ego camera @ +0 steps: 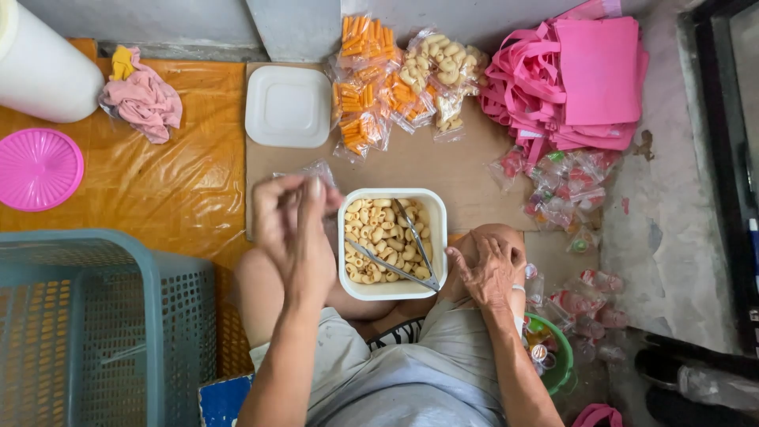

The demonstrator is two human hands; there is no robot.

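While we sit on the floor with a white square tub (393, 289) between our knees, our left hand (294, 229) is raised just left of it, its fingertips pinched together on a small clear plastic bag (320, 171); how much of the bag the fingers cover is hard to make out, since it is nearly see-through. Our right hand (492, 270) rests flat and open on our right knee, holding nothing, its fingertips just beside the tub's right wall. The tub is full of pale curled snack pieces (375, 229), and a pair of metal tongs (411, 257) lies across them, its joined end near the tub's near right corner.

The tub sits at the near edge of a brown cardboard sheet (443, 170) spread on the floor. At the sheet's far edge lie a white square lid (288, 107), then packed bags of orange stick snacks (364, 87), then bags of the pale curled snacks (443, 71). Off the sheet's far right corner is a heap of pink cloth bags (581, 79), with small clear packets of mixed sweets (561, 190) spilling below it toward our right knee. A green bowl (563, 360) sits by our right hip. To the left, on orange plastic sheeting (158, 182), are a pink round lid (38, 168), a pink rag (142, 99) and a grey-blue slotted basket (103, 324).
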